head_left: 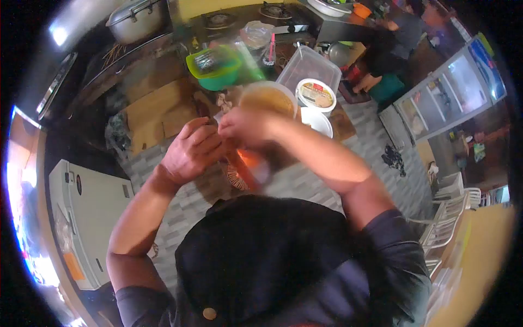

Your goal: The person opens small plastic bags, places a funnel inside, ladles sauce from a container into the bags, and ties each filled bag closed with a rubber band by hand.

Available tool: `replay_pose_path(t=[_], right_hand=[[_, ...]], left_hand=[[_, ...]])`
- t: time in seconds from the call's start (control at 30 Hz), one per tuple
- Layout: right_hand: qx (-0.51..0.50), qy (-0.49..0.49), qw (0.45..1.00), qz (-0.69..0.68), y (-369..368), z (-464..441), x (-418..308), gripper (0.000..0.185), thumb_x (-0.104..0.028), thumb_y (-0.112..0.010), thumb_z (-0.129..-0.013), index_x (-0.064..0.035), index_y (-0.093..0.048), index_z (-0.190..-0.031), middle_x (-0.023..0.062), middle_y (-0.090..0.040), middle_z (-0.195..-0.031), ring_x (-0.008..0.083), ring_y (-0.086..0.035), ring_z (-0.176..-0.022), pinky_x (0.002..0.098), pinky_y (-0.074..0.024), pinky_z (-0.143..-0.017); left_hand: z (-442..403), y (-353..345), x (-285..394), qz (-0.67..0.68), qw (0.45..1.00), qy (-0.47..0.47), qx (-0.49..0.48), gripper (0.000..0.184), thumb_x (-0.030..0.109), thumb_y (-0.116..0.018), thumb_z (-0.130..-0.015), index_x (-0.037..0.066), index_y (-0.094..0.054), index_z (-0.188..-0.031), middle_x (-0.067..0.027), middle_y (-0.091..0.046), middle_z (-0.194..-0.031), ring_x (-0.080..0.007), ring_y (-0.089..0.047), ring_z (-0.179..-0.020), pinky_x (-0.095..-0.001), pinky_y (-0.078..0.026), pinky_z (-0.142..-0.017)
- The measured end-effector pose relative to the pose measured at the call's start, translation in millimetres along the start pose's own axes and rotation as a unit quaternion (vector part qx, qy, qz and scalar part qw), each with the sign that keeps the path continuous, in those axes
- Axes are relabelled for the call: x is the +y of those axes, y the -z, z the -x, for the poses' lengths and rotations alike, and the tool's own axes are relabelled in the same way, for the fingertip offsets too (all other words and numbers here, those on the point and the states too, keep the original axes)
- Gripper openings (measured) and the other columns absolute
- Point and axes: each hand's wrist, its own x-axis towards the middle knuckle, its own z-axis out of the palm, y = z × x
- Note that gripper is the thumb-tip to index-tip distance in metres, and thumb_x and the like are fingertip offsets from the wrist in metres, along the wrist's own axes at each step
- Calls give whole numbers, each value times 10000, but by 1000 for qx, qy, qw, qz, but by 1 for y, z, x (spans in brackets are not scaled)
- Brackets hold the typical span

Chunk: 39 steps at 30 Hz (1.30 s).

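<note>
Presently, left hand: the person's left hand (pixel 190 147) has curled fingers, its tips close to the other hand; whether it grips something, one cannot tell.
Right hand: the right hand (pixel 238 128) is blurred, its fingers drawn together beside the left ones; how tightly they are closed, and on what, is not clear.
Below the hands: a bright orange thing with blurred outline (pixel 249 158) appears just under the fingers, next to a brownish ribbed vessel (pixel 237 175), partly hidden.
Round translucent plastic tub: this tub (pixel 293 97) stands just beyond the right hand and contains a yellow-brown mass (pixel 266 99).
Small pale pieces: these pieces (pixel 223 102) lie to the left of the tub, apart from its contents.
Progress: the work seems to be in its middle; the tub is already partly filled at least, while the pale pieces remain outside. How much is left, the view does not permit to say.
Count: two hands, one orange thing, one ribbed vessel, one tub, one white bowl (pixel 317 121), one white oval container with printed label (pixel 316 95), one clear rectangular plastic box (pixel 305 64), one green basin (pixel 218 80). The pale pieces are too small for counting.
</note>
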Motion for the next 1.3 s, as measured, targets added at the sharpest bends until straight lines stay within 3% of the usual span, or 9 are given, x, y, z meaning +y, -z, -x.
replay_pose_path(t=[0.33,0.43,0.5,0.63,0.8,0.9,1.0,1.1,1.3], right_hand=[[-108,96,989,32,8,-57,30,91,-36,-611,-679,-41,-628,-769,26,-556,-653,109,-528,-625,269,-419,-502],[-57,-82,977,191,-8,-47,16,122,-55,-607,-687,-59,-624,-808,54,-566,-654,121,-539,-622,282,-407,-474],[136,-190,967,-100,-26,-42,19,116,-169,-600,-689,-73,-645,-736,119,-628,-687,243,-570,-587,385,-454,-550],[317,-38,927,199,-54,-43,40,174,-146,-576,-745,-61,-607,-894,123,-614,-812,258,-602,-687,362,-477,-639],[313,-83,942,88,-89,-34,81,199,-190,-607,-746,-57,-613,-895,133,-630,-771,246,-619,-724,348,-477,-665],[254,-173,951,-32,-111,-49,129,228,-172,-628,-683,-41,-626,-869,178,-474,-1212,326,-525,-1006,381,-435,-829],[296,-126,937,-135,-132,-67,167,143,-88,-574,-781,15,-598,-877,113,-629,-749,178,-614,-631,293,-510,-575],[332,-167,867,-333,-124,-59,130,129,-39,-553,-785,35,-582,-887,122,-622,-728,189,-620,-622,285,-520,-541],[328,-193,891,-248,-121,-53,128,173,-43,-567,-774,33,-555,-930,116,-605,-743,219,-625,-602,293,-528,-533]], left_hand=[[20,-29,-10,26,997,40,-55,292,153,-590,-627,159,-620,-917,5,-488,-964,-181,-414,-1067,-447,-307,-964],[32,-47,-5,48,992,108,-40,293,148,-598,-637,165,-621,-928,-6,-490,-992,-197,-411,-1080,-476,-278,-965],[44,-67,-2,-5,961,254,-111,273,155,-608,-648,155,-620,-920,-26,-489,-1031,-210,-412,-1087,-501,-266,-951],[69,-105,4,41,919,384,-76,234,162,-601,-665,144,-621,-898,-48,-490,-1067,-244,-393,-1112,-507,-257,-945],[134,-174,-1,175,837,512,-89,186,236,-631,-675,137,-641,-833,-38,-490,-1144,-316,-352,-1135,-440,-249,-976],[150,-205,-2,187,800,557,-125,174,251,-645,-675,137,-649,-806,-40,-482,-1175,-316,-332,-1162,-410,-243,-993],[146,-211,1,191,781,569,-171,149,240,-641,-682,141,-652,-793,-53,-461,-1207,-319,-294,-1202,-414,-242,-1000],[150,-214,4,229,770,580,-133,131,236,-639,-686,148,-650,-784,-46,-445,-1237,-317,-247,-1246,-455,-241,-987],[140,-211,14,141,804,550,-176,125,229,-645,-693,155,-654,-793,-13,-430,-1275,-294,-211,-1280,-529,-224,-954]])
